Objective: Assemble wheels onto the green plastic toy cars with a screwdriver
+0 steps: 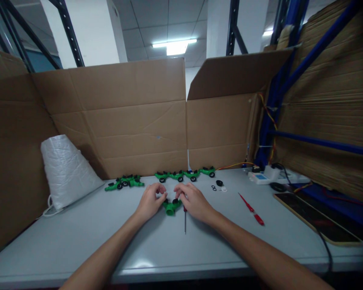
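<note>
Green plastic forms the toy piece (170, 208) between the left hand (151, 201) and right hand (195, 201), near the middle of the desk (109, 229). Both hands curl their fingers at its sides — whether they grip it, I cannot tell. A screwdriver (185, 220) shows its shaft beside the right hand. Beyond, green toys (176, 176) line the cardboard wall (133, 133); leftward leans a white bag (67, 173) — its contents hidden.

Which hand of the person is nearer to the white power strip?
Right. The right hand is at the right side of the green toy part, left of the power strip; the left hand is at that part's left side, farther away.
</note>
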`<state>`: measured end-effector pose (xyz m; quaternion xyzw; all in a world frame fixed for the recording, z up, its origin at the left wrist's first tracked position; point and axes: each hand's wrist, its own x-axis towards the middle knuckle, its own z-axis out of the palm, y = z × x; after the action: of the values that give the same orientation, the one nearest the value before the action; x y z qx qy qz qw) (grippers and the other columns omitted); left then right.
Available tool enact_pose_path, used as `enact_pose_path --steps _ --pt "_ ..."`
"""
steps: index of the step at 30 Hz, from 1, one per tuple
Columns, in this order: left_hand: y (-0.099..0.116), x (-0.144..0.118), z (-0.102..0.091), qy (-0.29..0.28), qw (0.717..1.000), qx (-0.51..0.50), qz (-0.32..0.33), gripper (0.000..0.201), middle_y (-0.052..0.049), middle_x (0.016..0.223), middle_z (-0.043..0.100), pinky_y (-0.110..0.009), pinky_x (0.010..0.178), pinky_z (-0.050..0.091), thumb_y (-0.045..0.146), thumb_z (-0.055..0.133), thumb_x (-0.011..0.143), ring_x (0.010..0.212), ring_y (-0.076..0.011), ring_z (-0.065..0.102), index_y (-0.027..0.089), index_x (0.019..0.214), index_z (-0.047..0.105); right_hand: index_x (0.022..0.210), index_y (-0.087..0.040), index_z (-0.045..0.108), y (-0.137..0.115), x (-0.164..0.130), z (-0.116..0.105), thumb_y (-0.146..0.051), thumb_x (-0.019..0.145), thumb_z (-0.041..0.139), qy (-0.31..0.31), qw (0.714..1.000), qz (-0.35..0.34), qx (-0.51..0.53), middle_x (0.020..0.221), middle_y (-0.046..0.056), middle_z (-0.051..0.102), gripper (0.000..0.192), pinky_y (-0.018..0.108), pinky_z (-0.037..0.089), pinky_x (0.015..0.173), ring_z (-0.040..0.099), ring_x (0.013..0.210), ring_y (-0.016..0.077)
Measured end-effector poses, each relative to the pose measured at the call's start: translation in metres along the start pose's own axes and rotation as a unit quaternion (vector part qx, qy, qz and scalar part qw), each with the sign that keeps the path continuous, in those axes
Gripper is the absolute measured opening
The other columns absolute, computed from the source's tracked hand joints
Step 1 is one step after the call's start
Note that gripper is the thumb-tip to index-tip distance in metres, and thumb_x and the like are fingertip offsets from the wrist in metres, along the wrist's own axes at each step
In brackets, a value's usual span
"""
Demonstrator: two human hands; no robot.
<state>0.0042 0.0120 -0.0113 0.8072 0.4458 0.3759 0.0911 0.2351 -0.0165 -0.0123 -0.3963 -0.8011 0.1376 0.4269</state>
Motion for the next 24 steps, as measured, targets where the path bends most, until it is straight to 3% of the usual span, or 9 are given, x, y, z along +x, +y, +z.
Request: enact_pose_path --steps 24 --pt "0.003 -0.001 -0.001 -0.006 1.0 0.021 0.014 0.011 -0.006 0.096 0.069 -0.036 0.088 0.045 0.025 0.056 0.101 0.095 -0.0245 0.061 0.02 0.096 0.065 0.103 -0.021 0.067 0.02 0.003 0.007 -0.003 0.1 0.048 0.01 0.999 0.006 -0.048 0.107 0.006 0.067 0.026 0.035 0.046 0.097 0.062 0.106 0.0223"
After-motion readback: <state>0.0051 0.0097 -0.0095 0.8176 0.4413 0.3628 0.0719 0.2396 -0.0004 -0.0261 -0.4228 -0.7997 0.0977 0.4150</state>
